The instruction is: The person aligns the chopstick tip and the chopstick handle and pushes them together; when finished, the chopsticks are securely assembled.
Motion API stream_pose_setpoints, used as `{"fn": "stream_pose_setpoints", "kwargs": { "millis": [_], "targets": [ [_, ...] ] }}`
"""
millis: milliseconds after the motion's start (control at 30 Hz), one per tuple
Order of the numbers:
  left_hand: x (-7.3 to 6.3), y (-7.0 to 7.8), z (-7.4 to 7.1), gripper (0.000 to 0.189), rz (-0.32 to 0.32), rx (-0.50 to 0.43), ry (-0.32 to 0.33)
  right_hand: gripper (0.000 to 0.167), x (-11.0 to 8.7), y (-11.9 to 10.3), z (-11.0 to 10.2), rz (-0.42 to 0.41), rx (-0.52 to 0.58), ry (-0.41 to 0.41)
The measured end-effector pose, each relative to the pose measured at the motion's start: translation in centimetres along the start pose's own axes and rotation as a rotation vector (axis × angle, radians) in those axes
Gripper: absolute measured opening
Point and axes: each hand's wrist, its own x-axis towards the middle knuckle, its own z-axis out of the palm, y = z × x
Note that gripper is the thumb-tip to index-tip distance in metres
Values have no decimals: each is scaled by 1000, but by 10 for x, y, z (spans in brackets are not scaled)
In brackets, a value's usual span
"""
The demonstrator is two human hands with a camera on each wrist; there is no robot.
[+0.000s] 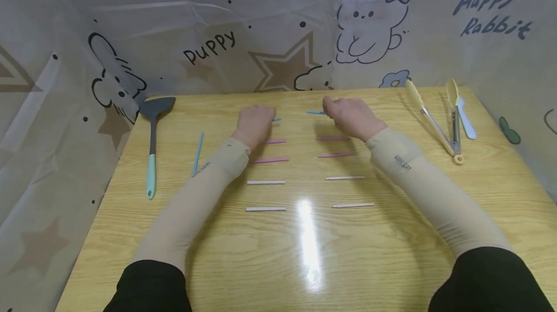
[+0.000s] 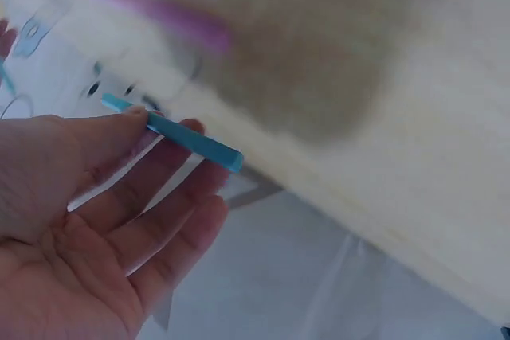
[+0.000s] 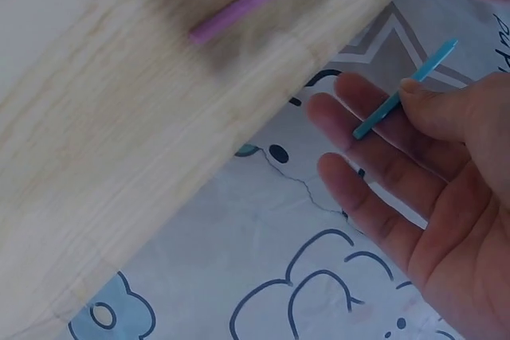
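Observation:
At the far side of the table, my left hand [image 1: 256, 121] pinches a thin blue stick [image 2: 195, 141] between thumb and forefinger, the other fingers loosely spread. Opposite it, my right hand [image 1: 351, 116] holds another blue stick [image 3: 406, 89] the same way, its inner end [image 1: 315, 112] pointing toward the left hand. Nearer me lie two columns of sticks. The left column has two purple sticks [image 1: 271, 160] above two white ones [image 1: 266, 182]. On the right, two purple sticks [image 1: 335, 155] likewise lie above two white ones [image 1: 345, 177]. A loose blue stick [image 1: 197, 152] lies beside my left forearm.
A dark turner [image 1: 152, 133] with a mint handle lies at the table's left edge. Cream-tipped tongs [image 1: 456, 145] lie spread at the back right, beside a light blue utensil [image 1: 467, 121]. A printed cloth [image 1: 278, 22] hangs behind the wooden table [image 1: 243, 263].

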Motion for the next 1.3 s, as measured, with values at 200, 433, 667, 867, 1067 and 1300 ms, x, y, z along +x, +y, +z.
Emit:
{"fn": "stream_pose_setpoints", "kwargs": {
  "millis": [200,433,667,867,1067,1300],
  "targets": [
    [-9,-14,-25,24,-44,-144,-49,9,-1,1,-7,12,31,3],
    [-26,-24,-46,8,-14,-261,40,11,-3,3,-20,-24,76,58],
    [-40,-25,-67,9,7,-310,120,13,-9,-3,-37,-43,113,100],
    [-53,-22,-79,11,67,-310,229,11,-14,-12,-50,-46,133,145],
    [-62,-17,-82,12,119,-310,329,12,-14,-23,-59,-46,155,157],
    [-66,-15,-81,12,144,-310,359,10,-14,-31,-64,-113,194,227]
  ]
}}
